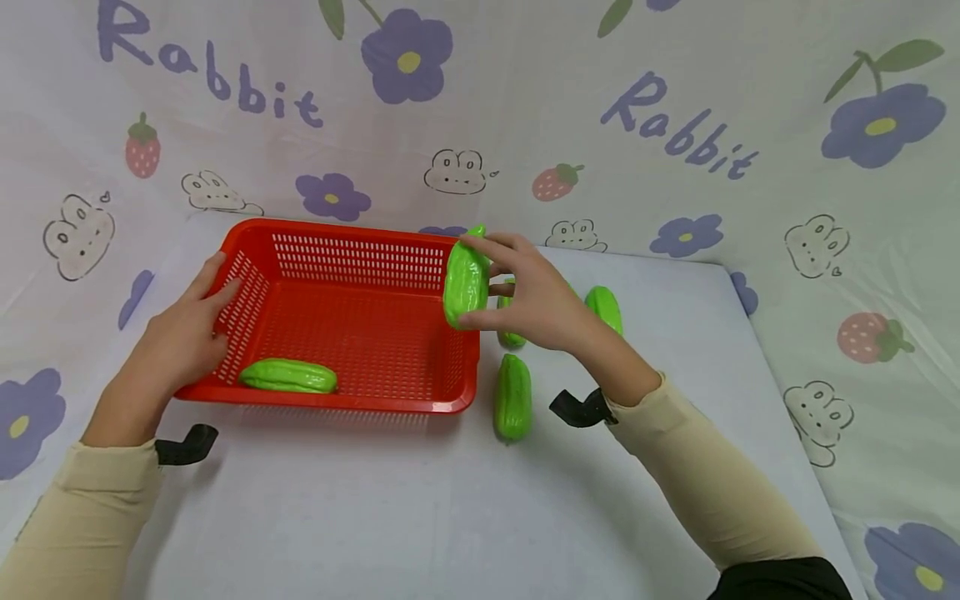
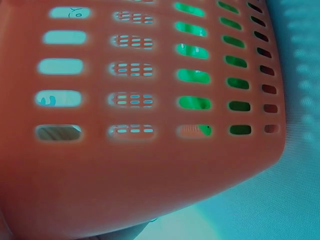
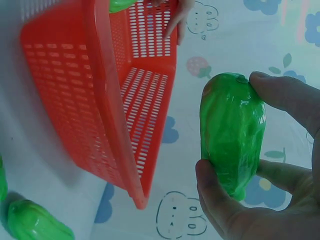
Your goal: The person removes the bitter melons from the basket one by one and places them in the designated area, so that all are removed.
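Note:
My right hand (image 1: 542, 298) pinches a glossy green ribbed vegetable, cucumber-like (image 1: 465, 287), between thumb and fingertips. It is held upright above the right end of a red plastic basket (image 1: 330, 401). In the right wrist view, the held vegetable (image 3: 232, 132) hangs clear of the basket wall. My left hand (image 1: 180, 343) grips the basket's left rim, fingers reaching over to the inside. Another green vegetable (image 1: 288, 376) lies lengthwise inside, along the near wall. Through the slots in the left wrist view, parts of that vegetable (image 2: 194, 76) show green.
Right of the basket, a green vegetable (image 1: 513, 398) lies on the white table (image 1: 420, 508). Farther back are another (image 1: 603, 308) and one partly behind my right hand (image 1: 513, 339). A cloth (image 1: 495, 108) printed with rabbits and flowers hangs behind.

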Motion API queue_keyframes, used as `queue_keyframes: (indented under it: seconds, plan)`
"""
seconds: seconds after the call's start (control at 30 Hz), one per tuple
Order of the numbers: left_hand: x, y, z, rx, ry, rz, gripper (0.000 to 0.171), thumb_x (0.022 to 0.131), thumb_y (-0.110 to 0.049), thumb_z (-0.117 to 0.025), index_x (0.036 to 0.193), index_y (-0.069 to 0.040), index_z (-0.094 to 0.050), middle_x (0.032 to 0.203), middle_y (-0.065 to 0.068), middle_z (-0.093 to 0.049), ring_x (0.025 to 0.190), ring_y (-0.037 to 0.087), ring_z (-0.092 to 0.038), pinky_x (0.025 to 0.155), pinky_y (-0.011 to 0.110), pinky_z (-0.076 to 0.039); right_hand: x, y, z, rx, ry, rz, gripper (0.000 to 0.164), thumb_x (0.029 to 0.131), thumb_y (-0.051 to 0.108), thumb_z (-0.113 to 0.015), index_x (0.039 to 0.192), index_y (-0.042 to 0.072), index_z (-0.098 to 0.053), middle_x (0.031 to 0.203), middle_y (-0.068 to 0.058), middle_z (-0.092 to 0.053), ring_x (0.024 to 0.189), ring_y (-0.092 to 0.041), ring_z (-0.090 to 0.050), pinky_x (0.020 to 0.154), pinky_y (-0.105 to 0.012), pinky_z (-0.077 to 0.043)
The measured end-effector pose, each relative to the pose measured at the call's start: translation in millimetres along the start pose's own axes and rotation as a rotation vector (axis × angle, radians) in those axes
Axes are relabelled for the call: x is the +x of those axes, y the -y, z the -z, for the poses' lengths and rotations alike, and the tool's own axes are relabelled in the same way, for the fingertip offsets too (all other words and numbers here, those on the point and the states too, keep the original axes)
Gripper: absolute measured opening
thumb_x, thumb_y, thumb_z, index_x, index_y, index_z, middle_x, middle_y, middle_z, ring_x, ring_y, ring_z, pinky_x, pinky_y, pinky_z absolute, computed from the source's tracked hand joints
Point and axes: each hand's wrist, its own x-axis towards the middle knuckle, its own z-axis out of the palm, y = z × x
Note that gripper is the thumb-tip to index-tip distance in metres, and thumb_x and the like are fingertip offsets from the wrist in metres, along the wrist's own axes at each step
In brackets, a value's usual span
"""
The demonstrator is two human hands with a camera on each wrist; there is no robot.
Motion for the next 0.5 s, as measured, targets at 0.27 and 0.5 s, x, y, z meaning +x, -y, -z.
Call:
queue_keyframes:
  seconds: [0.27,0.5]
  plan:
    - [2.1,0.1,0.2,0.008,0.006,-0.004,0.088,0.087,0.008,-0.06,0.168,0.003,-0.026,0.181,0.011,0.012,0.127,0.063,-0.049,0.07,0.055,-0.062,-9,-7,6,-0.011,-0.018,0.006,0.095,0.083,0.022,-0.096,0.165,0.019,-0.049,0.165,-0.01,-0.038,0.129,-0.028,-0.057,0.103,-0.041,-0.058]
    - [0.2,1.1,-1.4,0.011,-0.001,-0.008,0.087,0.087,0.007,-0.059,0.168,0.003,-0.027,0.181,0.012,0.011,0.13,0.064,-0.046,0.069,0.054,-0.06,-22,-13,11,-0.002,-0.029,0.02,0.093,0.084,0.019,-0.095,0.165,0.017,-0.049,0.164,-0.011,-0.038,0.131,-0.031,-0.057,0.104,-0.044,-0.058]
